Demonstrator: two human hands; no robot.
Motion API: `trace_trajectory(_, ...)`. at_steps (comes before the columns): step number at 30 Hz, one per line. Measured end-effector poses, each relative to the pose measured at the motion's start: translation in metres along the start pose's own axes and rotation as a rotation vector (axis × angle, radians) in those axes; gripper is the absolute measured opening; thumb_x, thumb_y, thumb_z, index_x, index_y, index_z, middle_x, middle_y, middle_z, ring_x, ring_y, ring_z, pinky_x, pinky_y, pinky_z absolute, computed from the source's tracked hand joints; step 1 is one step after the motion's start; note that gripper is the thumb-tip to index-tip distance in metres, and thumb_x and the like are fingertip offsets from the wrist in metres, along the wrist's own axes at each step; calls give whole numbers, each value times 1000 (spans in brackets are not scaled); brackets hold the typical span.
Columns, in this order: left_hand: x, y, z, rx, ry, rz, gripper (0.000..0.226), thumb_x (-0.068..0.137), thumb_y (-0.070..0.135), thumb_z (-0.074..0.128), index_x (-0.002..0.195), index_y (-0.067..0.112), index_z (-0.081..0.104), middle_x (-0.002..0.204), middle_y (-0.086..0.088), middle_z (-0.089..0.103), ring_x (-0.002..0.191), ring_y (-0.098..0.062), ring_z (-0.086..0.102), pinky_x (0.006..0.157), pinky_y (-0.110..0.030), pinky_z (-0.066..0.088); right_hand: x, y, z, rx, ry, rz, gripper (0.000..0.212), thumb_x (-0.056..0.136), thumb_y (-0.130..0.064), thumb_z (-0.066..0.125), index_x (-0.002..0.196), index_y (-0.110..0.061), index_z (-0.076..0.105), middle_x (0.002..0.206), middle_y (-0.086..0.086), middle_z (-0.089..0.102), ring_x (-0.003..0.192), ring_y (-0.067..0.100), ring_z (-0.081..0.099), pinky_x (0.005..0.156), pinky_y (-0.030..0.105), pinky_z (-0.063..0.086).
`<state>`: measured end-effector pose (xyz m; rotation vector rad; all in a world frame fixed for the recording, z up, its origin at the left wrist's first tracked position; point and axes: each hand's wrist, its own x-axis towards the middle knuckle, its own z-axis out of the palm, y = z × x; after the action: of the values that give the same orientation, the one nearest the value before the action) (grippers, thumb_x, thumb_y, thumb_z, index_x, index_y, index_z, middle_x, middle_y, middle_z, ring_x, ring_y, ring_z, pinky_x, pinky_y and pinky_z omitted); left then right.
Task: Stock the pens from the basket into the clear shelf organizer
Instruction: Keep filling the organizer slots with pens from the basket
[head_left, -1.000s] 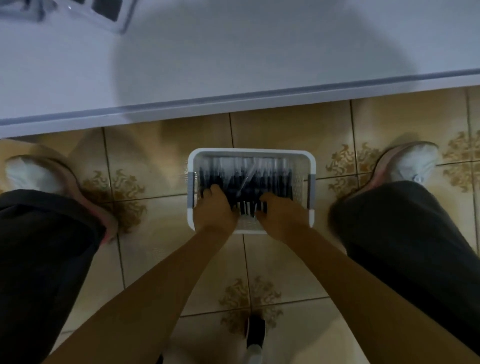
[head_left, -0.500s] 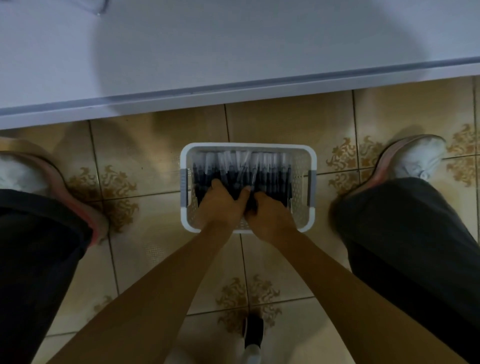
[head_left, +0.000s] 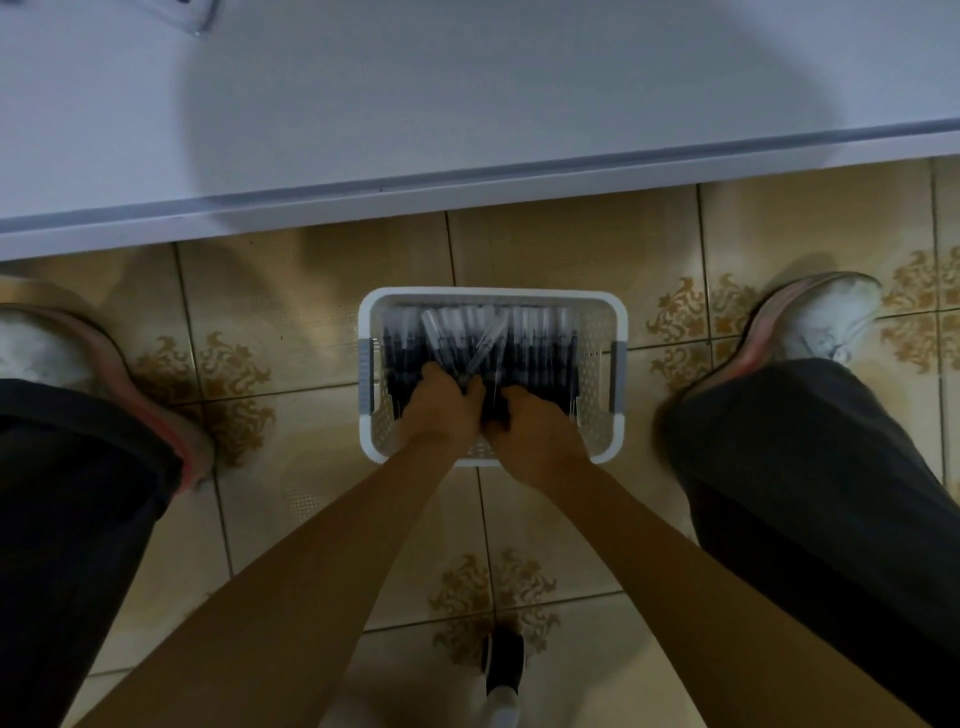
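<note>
A white perforated basket (head_left: 597, 306) stands on the tiled floor between my feet. Several dark pens with clear caps (head_left: 530, 343) lie side by side in it. My left hand (head_left: 441, 410) and my right hand (head_left: 530, 431) are both down in the basket, side by side, fingers curled round a bunch of pens at the middle. A few pens stick up at an angle above my left hand. A corner of the clear shelf organizer (head_left: 200, 15) shows at the top left on the white table.
The white table (head_left: 467, 104) spans the top, its front edge just beyond the basket. My legs in dark trousers and pale shoes (head_left: 821, 322) flank the basket. A black and white chair caster (head_left: 503, 670) sits on the floor below my arms.
My two hands have come together at the middle of the basket and closed round a bunch of pens. Some pens now tilt upward.
</note>
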<state>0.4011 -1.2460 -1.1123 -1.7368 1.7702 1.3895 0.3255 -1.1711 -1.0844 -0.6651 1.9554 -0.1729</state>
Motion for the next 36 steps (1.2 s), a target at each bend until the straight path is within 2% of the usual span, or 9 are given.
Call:
trace_trajectory(4,-1,-1,-2,-10,4,5,25,98,26,48,103,2,44,106,-22,59,84,-27,55,69,-34,44,-4,1,0,29,17,5,28,96,-28,52,116,-8,55,106,13,65,92,30,62,80,42,53)
trace_trajectory(13,5,-5,0,-46,-26,-3,34,97,27,52,116,-1,48,110,-20,61,93,-31,60,73,-35,48,-1,5,0,67,5,6,33,96,-27,53,122,-7,52,108,14,64,94,31,62,78,39,52)
trace_trajectory(17,-2,-3,-6,-124,-12,-5,19,99,20,46,105,2,46,95,-16,57,88,-28,55,72,-31,43,-10,2,-4,66,72,19,36,96,-25,52,128,-8,48,109,16,65,96,31,63,81,40,53)
trace_trajectory(20,-21,1,-20,-193,2,58,13,100,18,43,98,5,41,77,-4,50,79,-23,53,66,-29,40,-27,-7,-16,110,177,-1,36,98,-30,49,128,-10,49,99,11,67,94,27,63,72,29,48)
trace_trajectory(24,-75,18,-53,-539,-287,59,22,101,25,45,104,4,52,69,-5,56,54,-13,56,52,-29,52,-66,-38,-40,558,170,-11,42,91,-53,52,102,-15,65,90,1,68,89,18,65,72,23,50)
trace_trajectory(26,-112,35,-76,-596,-487,82,22,99,28,47,94,9,56,65,-3,54,49,-11,50,46,-24,45,-94,-56,-59,764,31,-18,52,80,-63,61,100,-15,69,97,8,71,89,21,66,83,36,53)
trace_trajectory(29,-166,59,-116,-612,-704,144,21,97,19,52,78,11,55,60,-1,51,47,-9,45,41,-20,37,-137,-81,-91,1006,-185,-89,50,74,-46,69,106,-8,67,107,14,69,95,28,64,83,48,49)
trace_trajectory(33,-226,91,-171,-591,-697,280,12,87,11,63,76,11,60,58,-2,54,48,-9,48,43,-19,40,-199,-126,-135,948,-278,-262,25,91,-24,61,105,-3,65,108,11,71,90,28,68,62,41,53)
trace_trajectory(36,-266,108,-209,-592,-636,371,16,73,20,71,85,11,66,70,-2,66,63,-12,61,58,-24,51,-242,-159,-162,939,-217,-431,19,94,-20,58,103,-5,66,106,13,72,101,34,67,77,45,55)
